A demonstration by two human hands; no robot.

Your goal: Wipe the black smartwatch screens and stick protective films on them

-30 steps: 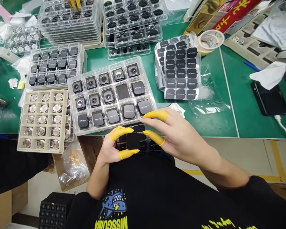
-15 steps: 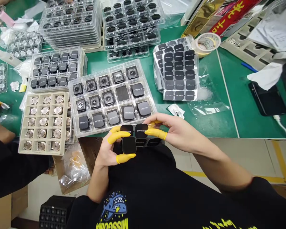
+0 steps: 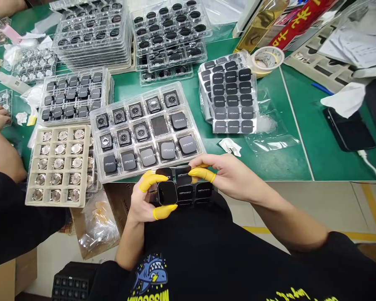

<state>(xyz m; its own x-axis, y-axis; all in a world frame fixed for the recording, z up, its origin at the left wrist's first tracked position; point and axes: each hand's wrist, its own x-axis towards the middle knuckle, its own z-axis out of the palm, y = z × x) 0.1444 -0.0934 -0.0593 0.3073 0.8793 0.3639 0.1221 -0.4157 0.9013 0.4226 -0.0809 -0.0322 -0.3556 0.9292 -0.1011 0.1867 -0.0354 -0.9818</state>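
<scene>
My left hand (image 3: 146,200), with yellow finger covers, grips a square black watch face (image 3: 167,193) between thumb and finger. Behind and right of it is a sheet of black square stickers (image 3: 203,191); my right hand (image 3: 219,171) pinches its upper edge, also in yellow covers. Just beyond my hands, a clear tray (image 3: 150,161) holds watch bodies, some with their backs up and others covered by dark square labels; one compartment has only a dark pad (image 3: 159,125). More sticker sheets (image 3: 232,100) lie to the right of the tray.
A beige tray of watches (image 3: 58,165) is at left, near another person's arm (image 3: 4,150). Stacked clear trays (image 3: 90,46) stand behind. Tape rolls (image 3: 267,58), a phone (image 3: 349,129) with a cable, and a crumpled paper (image 3: 230,146) are to the right.
The sticker sheet in my hands has tilted, showing more of its lower rows. The watch face has shifted slightly left. The other person's hand now shows at the far left.
</scene>
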